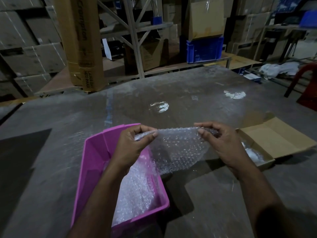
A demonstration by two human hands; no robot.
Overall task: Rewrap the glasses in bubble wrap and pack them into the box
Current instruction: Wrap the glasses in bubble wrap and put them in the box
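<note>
1. While I watch through the head camera, the grey worktop (197, 93) fills most of the view, with shelving and stacked cartons behind it and two bright light reflections on its surface.
2. On the near left of the worktop sits a pink bin (93, 162), with more bubble wrap (137, 194) piled loosely inside it.
3. To the right lies an open cardboard box (274, 140), its flap folded outward; something pale and wrapped in plastic (252, 153) lies in it, but I cannot tell what it is.
4. Between bin and box, a sheet of bubble wrap (178, 148) hangs in the air above the worktop, stretched across its top edge and drooping below.
5. My left hand (132, 145) has a closed grip on the sheet's left top corner, thumb and fingers pinching it, just over the bin's far end.
6. My right hand (221, 143) pinches the right top corner the same way, thumb against curled fingers, just beside the box's near wall.
7. No bare glasses are clear enough for me to pick out.
</note>
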